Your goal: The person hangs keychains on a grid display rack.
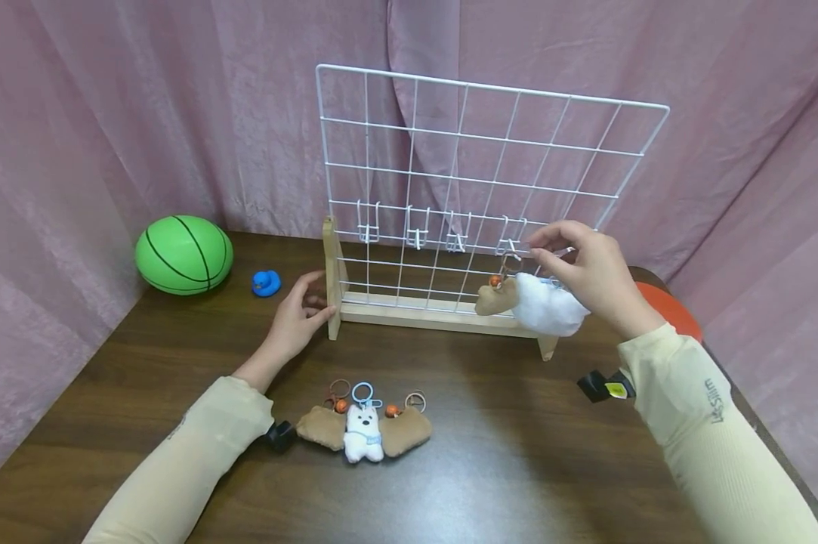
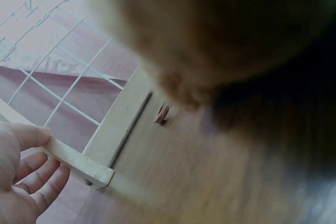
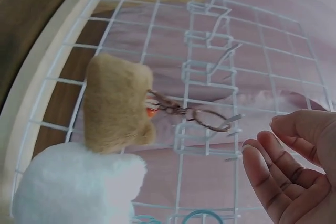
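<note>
A white wire grid [image 1: 449, 181] stands in a wooden base [image 1: 436, 316]. My left hand [image 1: 300, 317] grips the base's left upright [image 2: 79, 161], thumb on one side and fingers on the other. By its ring [image 3: 210, 120], a brown plush keychain [image 3: 118, 103] hangs on the rightmost visible hook. Beside it hangs a white plush keychain [image 1: 550, 306]; a light blue ring [image 3: 202, 214] shows near it, but its support is hidden. My right hand [image 1: 592, 264] is just off the hook, thumb and fingers apart, nothing between them.
Two brown plush keychains [image 1: 322, 428] and a white dog keychain [image 1: 364, 438] lie on the table in front. Several hooks [image 1: 417, 230] line the grid. A green ball [image 1: 184, 255] and blue duck [image 1: 266, 283] sit left; an orange object [image 1: 667, 308] lies right, behind my arm.
</note>
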### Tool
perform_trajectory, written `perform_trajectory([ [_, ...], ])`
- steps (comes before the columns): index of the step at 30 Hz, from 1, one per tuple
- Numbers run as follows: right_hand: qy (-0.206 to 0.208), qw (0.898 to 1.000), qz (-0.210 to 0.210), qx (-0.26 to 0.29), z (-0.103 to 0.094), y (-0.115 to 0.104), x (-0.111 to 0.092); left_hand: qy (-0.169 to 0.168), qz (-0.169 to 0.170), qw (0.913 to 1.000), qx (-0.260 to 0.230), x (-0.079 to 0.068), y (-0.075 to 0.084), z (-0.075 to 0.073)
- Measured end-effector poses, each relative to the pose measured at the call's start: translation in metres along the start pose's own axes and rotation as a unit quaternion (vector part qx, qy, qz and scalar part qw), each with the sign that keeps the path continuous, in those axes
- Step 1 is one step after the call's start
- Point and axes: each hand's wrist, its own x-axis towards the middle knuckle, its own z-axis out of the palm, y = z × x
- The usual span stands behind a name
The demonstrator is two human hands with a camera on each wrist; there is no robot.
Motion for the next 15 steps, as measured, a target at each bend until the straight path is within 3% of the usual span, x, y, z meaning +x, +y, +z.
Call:
perform_trajectory([
  [8,0.04,0.998,-0.05,0.027,0.001,-0.007,-0.016,-0.003,-0.005,1.0,-0.003,-0.001,-0.001,0.0],
  [15,0.052,0.995,-0.065,0.053,0.009,-0.013,-0.032,-0.003,-0.008,1.0,-0.002,-0.001,0.0,-0.001],
])
